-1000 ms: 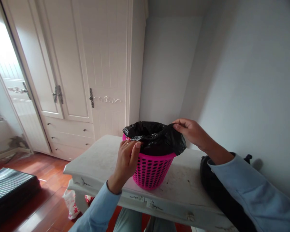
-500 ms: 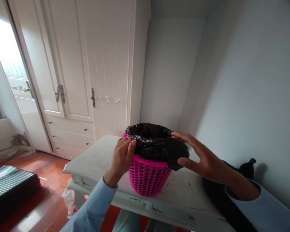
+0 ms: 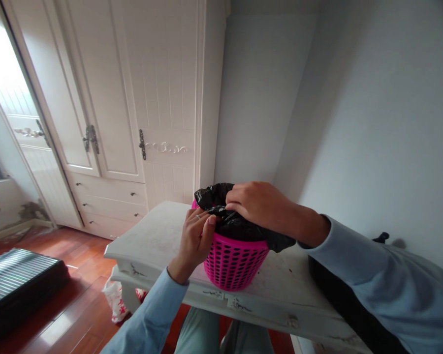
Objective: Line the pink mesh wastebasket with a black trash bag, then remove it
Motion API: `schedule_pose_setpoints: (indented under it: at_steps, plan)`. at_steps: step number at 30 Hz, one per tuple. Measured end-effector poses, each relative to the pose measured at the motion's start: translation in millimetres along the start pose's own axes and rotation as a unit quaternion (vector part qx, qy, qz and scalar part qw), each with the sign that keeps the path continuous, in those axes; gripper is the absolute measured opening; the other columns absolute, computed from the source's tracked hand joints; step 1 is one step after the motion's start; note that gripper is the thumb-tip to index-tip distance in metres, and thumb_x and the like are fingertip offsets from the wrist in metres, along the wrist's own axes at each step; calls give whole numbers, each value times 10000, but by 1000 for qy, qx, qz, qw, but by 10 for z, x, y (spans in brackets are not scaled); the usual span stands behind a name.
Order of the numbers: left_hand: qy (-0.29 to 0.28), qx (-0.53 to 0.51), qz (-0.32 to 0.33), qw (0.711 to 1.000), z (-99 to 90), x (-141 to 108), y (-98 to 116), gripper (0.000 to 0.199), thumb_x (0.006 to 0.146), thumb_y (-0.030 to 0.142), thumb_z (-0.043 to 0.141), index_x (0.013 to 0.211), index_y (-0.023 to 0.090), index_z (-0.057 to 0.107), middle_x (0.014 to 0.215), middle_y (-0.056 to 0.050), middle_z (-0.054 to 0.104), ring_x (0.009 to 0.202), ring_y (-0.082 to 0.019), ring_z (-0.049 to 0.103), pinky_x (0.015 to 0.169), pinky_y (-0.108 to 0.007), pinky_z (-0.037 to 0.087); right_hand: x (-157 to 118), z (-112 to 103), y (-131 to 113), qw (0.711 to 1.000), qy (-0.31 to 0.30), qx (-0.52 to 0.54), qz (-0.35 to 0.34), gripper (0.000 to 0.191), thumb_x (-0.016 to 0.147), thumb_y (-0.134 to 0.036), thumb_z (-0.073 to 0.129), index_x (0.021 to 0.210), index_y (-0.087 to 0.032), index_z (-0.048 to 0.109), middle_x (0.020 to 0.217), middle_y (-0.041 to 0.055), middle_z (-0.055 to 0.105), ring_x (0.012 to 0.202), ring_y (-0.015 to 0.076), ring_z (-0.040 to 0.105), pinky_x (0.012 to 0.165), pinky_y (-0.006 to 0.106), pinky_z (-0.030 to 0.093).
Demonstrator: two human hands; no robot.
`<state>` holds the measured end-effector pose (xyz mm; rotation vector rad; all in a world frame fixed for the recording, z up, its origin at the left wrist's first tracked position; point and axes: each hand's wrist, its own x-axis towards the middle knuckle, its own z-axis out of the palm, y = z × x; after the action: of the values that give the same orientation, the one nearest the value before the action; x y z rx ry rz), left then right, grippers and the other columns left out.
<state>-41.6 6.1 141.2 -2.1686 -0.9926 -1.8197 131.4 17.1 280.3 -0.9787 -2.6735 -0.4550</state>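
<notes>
A pink perforated basket [image 3: 234, 265] stands upright on a white table [image 3: 155, 236]. Black plastic bag [image 3: 243, 227] material lines its mouth and hangs over the rim on the near and right sides. At the basket's left rim, my left hand [image 3: 196, 237] is closed on the bag's edge, thumb on top. My right hand [image 3: 264, 206] reaches across the opening from the right, its fingers bent and pinching the bag near the middle, close to my left fingertips. The inside of the basket is mostly hidden by the bag and my right hand.
A white wardrobe [image 3: 162, 98] stands behind the table. At the table's right lies a black object [image 3: 339, 300], partly under my right arm. On the floor at left are a dark ribbed-top case [image 3: 22, 285] and a white-and-red plastic bag [image 3: 114, 300].
My right hand has moved left from the bag's right edge to the middle of the opening, and its fingers have closed on the bag. My left hand keeps its hold at the left rim.
</notes>
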Motion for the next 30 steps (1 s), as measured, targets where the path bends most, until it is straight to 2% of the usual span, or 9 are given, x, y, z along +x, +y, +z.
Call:
schedule_pose_setpoints:
  at_steps: [6,8,11,13,15,17,20,25,30]
  plan:
    - [1,11,-3,1000,-12,5,17,386,1041,231,379,710,189,574,606,-3,513,645,-163,458,720,-357,366,151,107,493,949,89,253,165,210,928,-251,564,945,-168,757,970,79,779,880,199,704,811,297,499]
    - [3,11,0,1000,-5,6,3,369,1032,216,404,689,190,538,602,7,491,638,-155,442,717,-350,359,161,154,591,937,72,293,176,246,930,-292,558,962,-149,755,989,87,779,911,218,710,823,311,516]
    - [-1,21,-3,1000,-6,4,-15,389,1025,204,409,638,194,447,597,8,469,631,-153,421,696,-343,347,108,169,571,937,20,312,156,434,955,-507,515,893,-147,749,876,70,770,854,240,704,785,337,533]
    - [-1,47,-2,999,-31,-4,7,335,1018,189,414,697,192,511,661,-9,539,683,-167,464,716,-350,360,27,137,487,942,31,301,145,530,941,-625,492,934,-160,747,911,75,769,888,261,701,819,364,536]
    - [21,99,1,995,-76,-19,84,209,999,174,449,885,187,624,824,-43,639,808,-195,531,792,-381,380,-91,84,403,944,68,285,153,577,922,-676,498,1090,-175,728,1004,97,765,942,277,700,882,400,533]
    - [59,142,8,988,-124,-47,234,183,972,153,489,1070,187,640,981,-80,669,925,-226,556,858,-424,387,-241,30,358,940,105,278,165,646,907,-705,505,1254,-183,662,1085,123,750,969,284,700,913,431,538]
    - [74,121,53,988,-135,-108,563,239,925,143,522,1147,179,603,1040,-116,662,977,-250,572,879,-455,426,-501,-13,368,932,145,289,164,705,889,-729,522,1345,-197,591,1203,147,710,1054,293,688,922,436,559]
    - [-35,82,122,989,153,-196,996,305,870,204,582,1175,190,592,1074,-102,720,1020,-261,630,992,-489,417,-912,86,464,924,177,288,181,715,877,-704,573,1391,-207,538,1306,165,653,1161,306,650,1022,474,535]
    - [-48,145,70,986,480,-227,945,330,913,209,553,1238,152,570,1121,-118,723,1054,-286,644,1013,-517,328,-1260,319,576,926,159,285,189,674,890,-653,597,1401,-221,517,1345,160,634,1217,310,634,1061,509,520]
